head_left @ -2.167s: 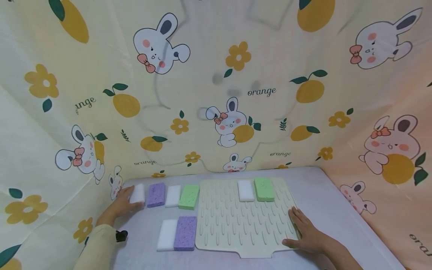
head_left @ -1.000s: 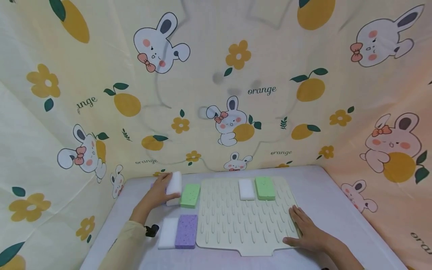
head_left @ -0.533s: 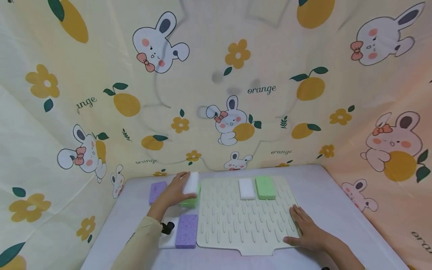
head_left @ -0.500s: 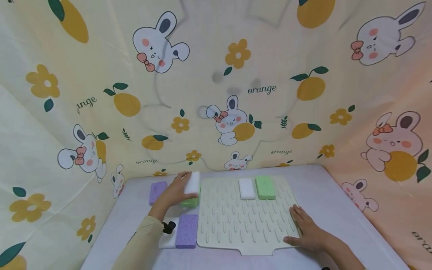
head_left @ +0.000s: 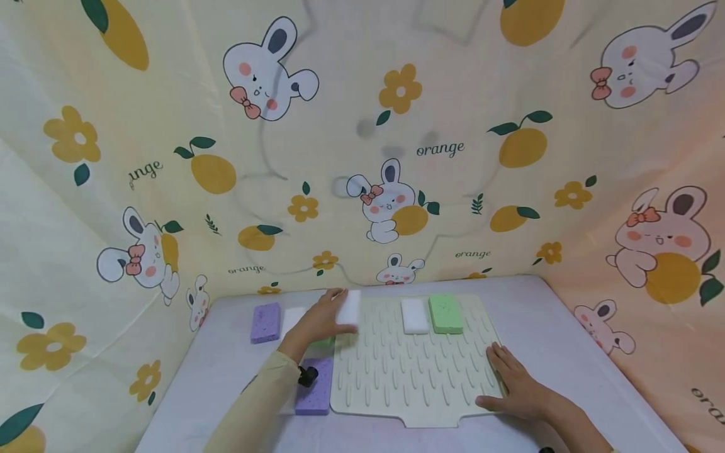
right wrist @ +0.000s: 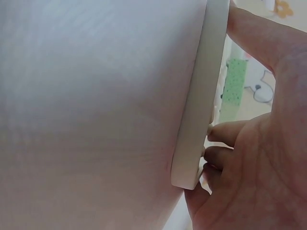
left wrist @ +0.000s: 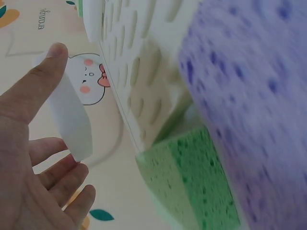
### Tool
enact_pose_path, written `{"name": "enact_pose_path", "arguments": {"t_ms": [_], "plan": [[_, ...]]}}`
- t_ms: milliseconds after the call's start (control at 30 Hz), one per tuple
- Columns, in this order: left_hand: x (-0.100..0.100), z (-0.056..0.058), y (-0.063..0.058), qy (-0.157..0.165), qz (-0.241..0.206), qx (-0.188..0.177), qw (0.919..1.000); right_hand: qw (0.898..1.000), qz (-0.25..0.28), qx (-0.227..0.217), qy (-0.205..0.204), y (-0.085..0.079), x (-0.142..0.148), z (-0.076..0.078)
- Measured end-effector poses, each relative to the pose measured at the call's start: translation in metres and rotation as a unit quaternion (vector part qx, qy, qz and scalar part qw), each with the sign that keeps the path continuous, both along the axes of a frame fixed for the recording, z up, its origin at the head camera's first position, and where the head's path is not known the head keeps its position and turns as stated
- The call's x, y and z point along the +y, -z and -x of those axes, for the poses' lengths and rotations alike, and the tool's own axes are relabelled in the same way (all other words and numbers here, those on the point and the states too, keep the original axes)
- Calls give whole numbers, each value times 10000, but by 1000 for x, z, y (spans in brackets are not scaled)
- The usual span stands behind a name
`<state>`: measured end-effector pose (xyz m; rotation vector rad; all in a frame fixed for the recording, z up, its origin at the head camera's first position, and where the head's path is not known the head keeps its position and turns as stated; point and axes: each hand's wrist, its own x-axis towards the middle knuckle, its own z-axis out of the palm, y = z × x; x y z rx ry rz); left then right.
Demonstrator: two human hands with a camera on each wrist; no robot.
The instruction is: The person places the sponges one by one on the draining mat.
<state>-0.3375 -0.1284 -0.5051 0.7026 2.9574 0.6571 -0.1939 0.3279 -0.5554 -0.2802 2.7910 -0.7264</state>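
My left hand (head_left: 318,321) pinches a white sponge (head_left: 350,307) between thumb and fingers, held up over the back left corner of a cream ridged draining board (head_left: 408,384). In the left wrist view this sponge (left wrist: 71,120) stands upright on edge between thumb and fingertips. My right hand (head_left: 518,391) rests on the board's right edge, fingers fairly straight. The right wrist view shows its fingertips touching the board's rim (right wrist: 199,115). A white sponge (head_left: 415,316) and a green sponge (head_left: 445,314) lie side by side at the back of the board.
Left of the board, a purple sponge (head_left: 265,323), a white one (head_left: 291,318) and a mostly covered green one (head_left: 323,343) form a back row. Another purple sponge (head_left: 314,402) lies in front, the white one beside it mostly behind my sleeve. A patterned cloth (head_left: 396,138) hangs behind.
My left hand has taken the white sponge from the far left end of the back row and carried it rightward, past the other sponges, to the board. The right hand stays put.
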Motion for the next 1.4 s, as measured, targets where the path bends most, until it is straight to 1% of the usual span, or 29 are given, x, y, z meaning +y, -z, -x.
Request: {"name": "enact_pose_path", "arguments": {"t_ms": [100,233,467,667,933,1200,1400], "plan": [[8,3,1,65,0,-43,10000,10000,-17,-58,41,1,1,1],[17,6,4,117,50,-77,9999,10000,12,-29,26,1,1,0],[35,12,8,90,54,-218,9997,10000,-14,45,7,-2,1,0],[48,15,14,81,139,-323,9993,10000,-20,15,32,0,1,1],[63,11,17,112,-125,-487,9987,10000,37,4,2,-1,2,1],[78,16,29,144,-135,-565,9982,10000,55,-10,-3,-1,1,0],[85,18,36,43,-273,-613,9977,9999,62,-87,84,-2,0,-1]]}}
